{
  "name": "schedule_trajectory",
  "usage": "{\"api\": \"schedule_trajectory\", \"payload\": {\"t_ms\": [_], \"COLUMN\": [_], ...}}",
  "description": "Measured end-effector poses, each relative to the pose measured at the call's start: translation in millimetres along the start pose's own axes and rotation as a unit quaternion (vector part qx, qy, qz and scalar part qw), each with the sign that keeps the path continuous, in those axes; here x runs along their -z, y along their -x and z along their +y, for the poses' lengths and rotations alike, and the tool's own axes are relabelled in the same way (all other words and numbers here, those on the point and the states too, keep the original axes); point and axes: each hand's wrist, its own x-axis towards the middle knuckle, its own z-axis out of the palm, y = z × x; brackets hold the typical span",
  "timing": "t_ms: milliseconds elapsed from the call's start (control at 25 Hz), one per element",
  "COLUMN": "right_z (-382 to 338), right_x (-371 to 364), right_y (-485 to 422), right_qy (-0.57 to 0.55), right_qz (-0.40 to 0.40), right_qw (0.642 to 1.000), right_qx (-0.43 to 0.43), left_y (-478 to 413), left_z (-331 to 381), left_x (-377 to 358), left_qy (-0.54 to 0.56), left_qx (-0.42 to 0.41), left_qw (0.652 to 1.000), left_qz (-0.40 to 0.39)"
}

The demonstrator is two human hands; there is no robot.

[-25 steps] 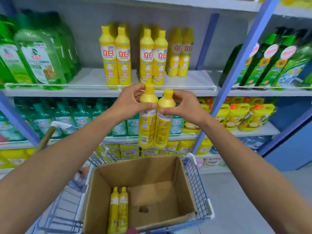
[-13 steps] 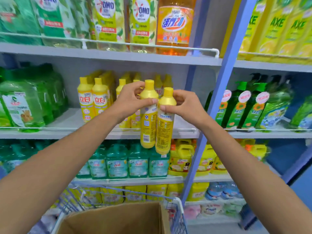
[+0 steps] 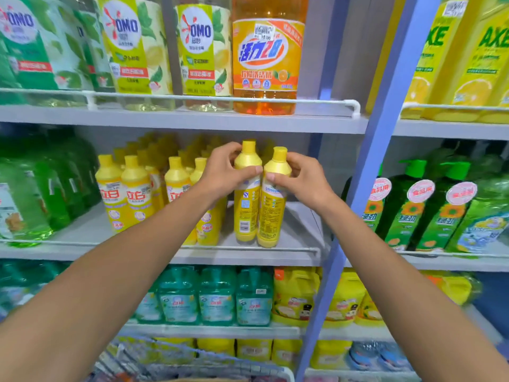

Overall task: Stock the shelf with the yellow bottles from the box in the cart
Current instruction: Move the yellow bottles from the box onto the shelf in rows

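Note:
Two yellow bottles stand upright side by side over the right part of the middle shelf. My left hand grips the left yellow bottle round its shoulder. My right hand grips the right yellow bottle the same way. Their bases sit at or just above the shelf board, behind the front rail; I cannot tell if they touch it. Rows of the same yellow bottles stand to the left on this shelf. Only the cart's wire rim shows at the bottom; the box is almost out of view.
Green detergent jugs fill the shelf's left end. A blue upright post borders the bay on the right, with green pump bottles beyond it. Large OMO and orange bottles stand on the shelf above. Teal bottles sit below.
Both hands have carried the two bottles up from over the box and forward into the middle shelf. The view has tilted up, so the box has dropped out of sight.

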Motion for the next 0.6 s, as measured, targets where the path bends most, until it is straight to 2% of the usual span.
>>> {"api": "schedule_trajectory", "payload": {"t_ms": [320,480,600], "right_z": [37,56,66], "right_x": [-20,-36,-54], "right_y": [0,12,26], "right_qy": [0.004,-0.1,-0.118], "right_qz": [-0.009,0.059,0.118], "right_qw": [1.0,0.99,0.981], "right_qx": [-0.025,-0.084,-0.099], "left_y": [2,11,30], "left_z": [-52,-68,-95], "left_x": [-15,-19,-24], "left_qy": [0.038,0.077,0.11], "left_qx": [0.036,0.078,0.108], "left_qw": [0.998,0.993,0.984], "left_qz": [-0.031,-0.044,-0.088]}}
